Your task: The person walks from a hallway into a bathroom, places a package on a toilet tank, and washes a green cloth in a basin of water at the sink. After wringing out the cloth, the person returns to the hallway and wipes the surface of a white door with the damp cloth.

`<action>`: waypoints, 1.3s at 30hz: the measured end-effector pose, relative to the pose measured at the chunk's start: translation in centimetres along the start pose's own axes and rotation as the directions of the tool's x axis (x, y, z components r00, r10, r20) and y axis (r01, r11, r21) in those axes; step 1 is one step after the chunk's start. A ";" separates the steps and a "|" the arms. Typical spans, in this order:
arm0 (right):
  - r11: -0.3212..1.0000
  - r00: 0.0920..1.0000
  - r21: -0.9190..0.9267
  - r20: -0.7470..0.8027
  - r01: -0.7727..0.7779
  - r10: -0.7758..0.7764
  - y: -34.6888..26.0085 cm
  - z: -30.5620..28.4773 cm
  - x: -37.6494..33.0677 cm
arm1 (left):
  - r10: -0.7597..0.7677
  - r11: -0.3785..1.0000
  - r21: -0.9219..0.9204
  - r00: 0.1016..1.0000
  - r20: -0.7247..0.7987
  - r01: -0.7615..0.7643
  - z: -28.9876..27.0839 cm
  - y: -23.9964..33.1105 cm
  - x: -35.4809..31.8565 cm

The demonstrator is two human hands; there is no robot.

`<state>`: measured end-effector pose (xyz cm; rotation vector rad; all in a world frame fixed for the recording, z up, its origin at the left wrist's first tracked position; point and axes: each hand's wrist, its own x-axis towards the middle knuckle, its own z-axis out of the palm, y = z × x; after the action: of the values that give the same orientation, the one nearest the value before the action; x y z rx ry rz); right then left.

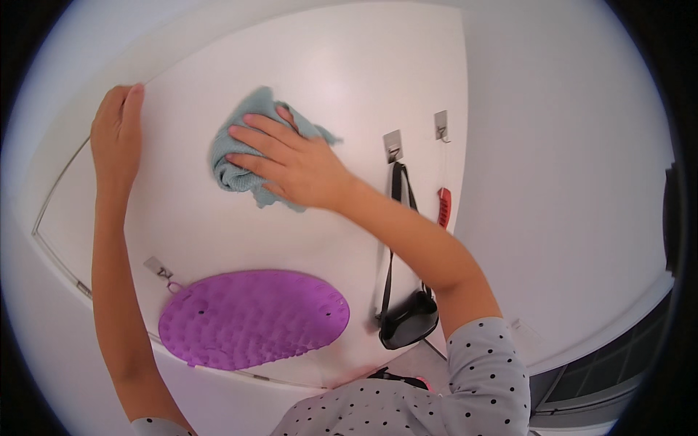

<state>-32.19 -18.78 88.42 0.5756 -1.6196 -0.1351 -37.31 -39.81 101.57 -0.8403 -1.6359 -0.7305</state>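
Note:
My right hand (309,167) presses a bunched teal cloth (256,102) against a white door panel (363,73). Its fingers are spread over the cloth, and part of the cloth is folded under the palm. Farther left, my left hand (116,142) grips the edge of the panel, with the thumb on the near side and the fingertips out of sight behind the edge.
Below hangs a purple oval bumpy mat (254,316) on a metal hook (158,267). Right of centre, a black strap (397,182) with a dark pouch-like item (409,320) hangs from another hook (392,145). Near a third hook (440,127) is a red-handled item (444,206).

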 end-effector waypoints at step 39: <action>0.928 0.920 -0.123 -0.228 -0.351 0.318 2.6 -0.3 -3.0 | -0.055 0.998 0.036 0.998 0.028 0.054 0.4 0.2 -0.5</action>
<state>-32.53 -15.12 86.85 0.1725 -1.4658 0.0473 -37.28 -39.50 101.04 -0.7871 -1.6983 -0.7283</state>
